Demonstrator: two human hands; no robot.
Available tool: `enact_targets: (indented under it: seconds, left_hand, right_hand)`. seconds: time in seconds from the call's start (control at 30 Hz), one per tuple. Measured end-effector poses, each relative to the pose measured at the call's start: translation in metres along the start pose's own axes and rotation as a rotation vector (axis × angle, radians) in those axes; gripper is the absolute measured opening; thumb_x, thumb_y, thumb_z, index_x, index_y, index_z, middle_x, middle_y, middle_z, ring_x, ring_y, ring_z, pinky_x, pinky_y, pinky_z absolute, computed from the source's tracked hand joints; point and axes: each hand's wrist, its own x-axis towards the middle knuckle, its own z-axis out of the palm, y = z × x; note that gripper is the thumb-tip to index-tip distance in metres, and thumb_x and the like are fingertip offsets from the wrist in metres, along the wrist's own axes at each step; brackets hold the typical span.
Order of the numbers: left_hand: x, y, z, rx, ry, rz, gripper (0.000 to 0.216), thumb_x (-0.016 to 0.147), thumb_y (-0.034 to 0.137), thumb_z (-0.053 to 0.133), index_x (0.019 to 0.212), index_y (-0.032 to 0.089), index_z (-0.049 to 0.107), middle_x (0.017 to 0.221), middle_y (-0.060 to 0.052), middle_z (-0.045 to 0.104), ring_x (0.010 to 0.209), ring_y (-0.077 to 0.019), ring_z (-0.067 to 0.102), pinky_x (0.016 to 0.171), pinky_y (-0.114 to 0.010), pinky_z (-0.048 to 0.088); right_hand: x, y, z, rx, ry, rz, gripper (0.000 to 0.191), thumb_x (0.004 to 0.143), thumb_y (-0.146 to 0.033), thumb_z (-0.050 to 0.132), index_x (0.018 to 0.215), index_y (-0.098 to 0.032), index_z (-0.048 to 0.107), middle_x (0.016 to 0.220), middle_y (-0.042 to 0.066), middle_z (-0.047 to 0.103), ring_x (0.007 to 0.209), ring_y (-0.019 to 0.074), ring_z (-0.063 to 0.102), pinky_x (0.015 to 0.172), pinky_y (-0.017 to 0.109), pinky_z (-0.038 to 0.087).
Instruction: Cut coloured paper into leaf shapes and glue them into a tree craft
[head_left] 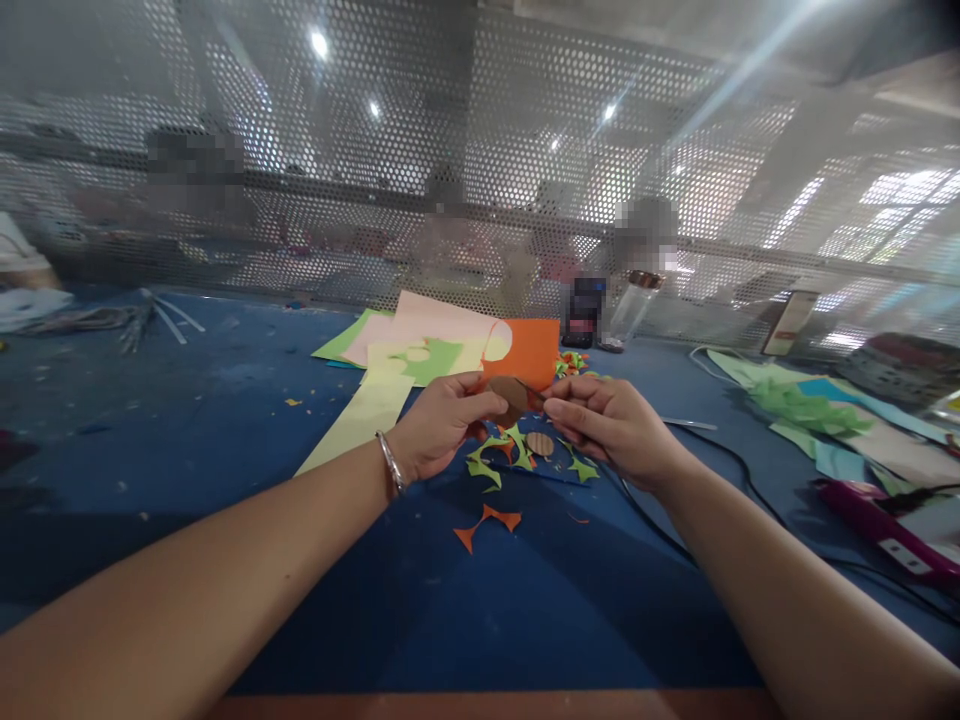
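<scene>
My left hand (pixel 442 425), with a metal bangle on the wrist, pinches a small brown oval paper piece (pixel 511 396) above the blue table (pixel 225 400). My right hand (pixel 611 425) is closed with its fingertips meeting the same brown piece from the right; whether it also holds a tool is hidden. Under the hands lie green paper scraps (pixel 487 465), a second brown oval (pixel 539 444) and an orange scrap (pixel 487 522).
Sheets of yellow, green, pink and orange paper (pixel 525 350) lie behind the hands. A black cable (pixel 720 450) runs right toward a purple tool (pixel 877 525). More green and blue paper (pixel 810 410) lies at right. A perforated metal screen (pixel 480 200) backs the table, with people beyond it.
</scene>
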Motion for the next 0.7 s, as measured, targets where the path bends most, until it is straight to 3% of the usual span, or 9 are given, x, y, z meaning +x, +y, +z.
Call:
enact_targets:
  seconds: [0.7]
  left_hand:
    - [-0.0016, 0.0020, 0.0033, 0.034, 0.033, 0.062, 0.013, 0.071, 0.018, 0.073, 0.083, 0.014, 0.071, 0.080, -0.003, 0.069, 0.063, -0.0084, 0.054, 0.049, -0.019, 0.033]
  right_hand:
    - [0.0007, -0.0002, 0.0021, 0.007, 0.019, 0.013, 0.038, 0.087, -0.049, 0.072, 0.096, -0.013, 0.068, 0.055, -0.006, 0.048, 0.038, 0.0023, 0.032, 0.038, 0.018, 0.019]
